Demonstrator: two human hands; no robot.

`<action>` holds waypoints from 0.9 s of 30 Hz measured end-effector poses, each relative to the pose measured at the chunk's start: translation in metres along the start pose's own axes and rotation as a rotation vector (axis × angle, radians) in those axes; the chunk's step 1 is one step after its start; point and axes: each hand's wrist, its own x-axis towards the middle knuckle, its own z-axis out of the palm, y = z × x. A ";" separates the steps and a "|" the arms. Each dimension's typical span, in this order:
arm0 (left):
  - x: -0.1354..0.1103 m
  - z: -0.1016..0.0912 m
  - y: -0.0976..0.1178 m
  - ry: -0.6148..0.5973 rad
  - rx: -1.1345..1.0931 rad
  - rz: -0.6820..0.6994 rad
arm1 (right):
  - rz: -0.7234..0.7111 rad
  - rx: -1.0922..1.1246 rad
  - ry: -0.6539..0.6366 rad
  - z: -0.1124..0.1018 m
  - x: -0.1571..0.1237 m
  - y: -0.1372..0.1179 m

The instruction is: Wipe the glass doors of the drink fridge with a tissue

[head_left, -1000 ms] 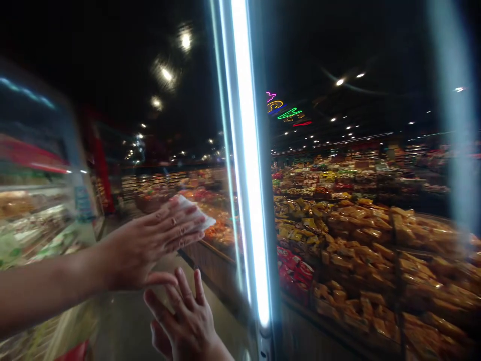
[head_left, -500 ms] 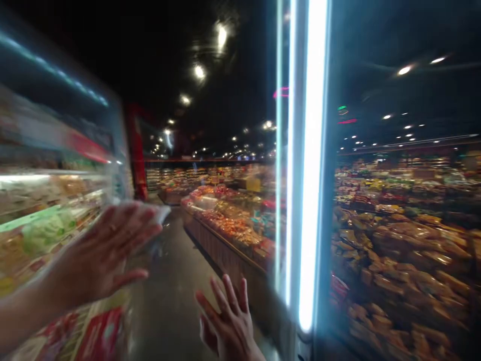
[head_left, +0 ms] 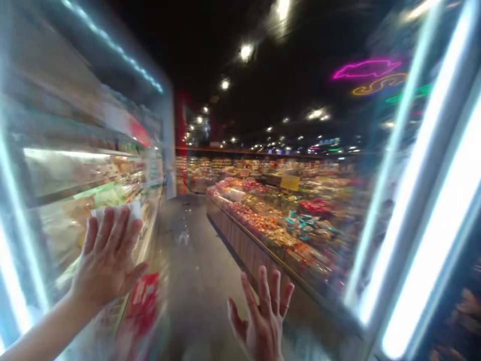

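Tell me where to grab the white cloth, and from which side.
Pinch the cloth's top edge, coming from above. The left hand lies flat over the rest with its fingers spread, so probably only that white strip above it is free to take.

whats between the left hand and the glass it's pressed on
A white cloth, flattened under the left hand; its top edge shows above the fingertips. The head view shows this, though it is blurred.

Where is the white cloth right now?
In the head view, the cloth is low on the left, pressed flat under the fingers of the left hand, in front of the lit shelves.
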 end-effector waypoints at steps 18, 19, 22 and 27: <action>-0.107 0.007 -0.022 0.004 0.039 -0.032 | -0.076 -0.002 0.040 0.050 0.043 -0.131; -0.106 0.006 -0.026 0.001 0.058 -0.072 | -0.077 0.021 0.035 0.054 0.043 -0.143; -0.107 0.004 -0.030 0.010 0.078 -0.154 | -0.063 0.095 0.041 0.067 0.043 -0.176; -0.138 0.005 -0.030 0.028 0.012 -0.024 | -0.064 0.100 0.040 0.075 0.041 -0.195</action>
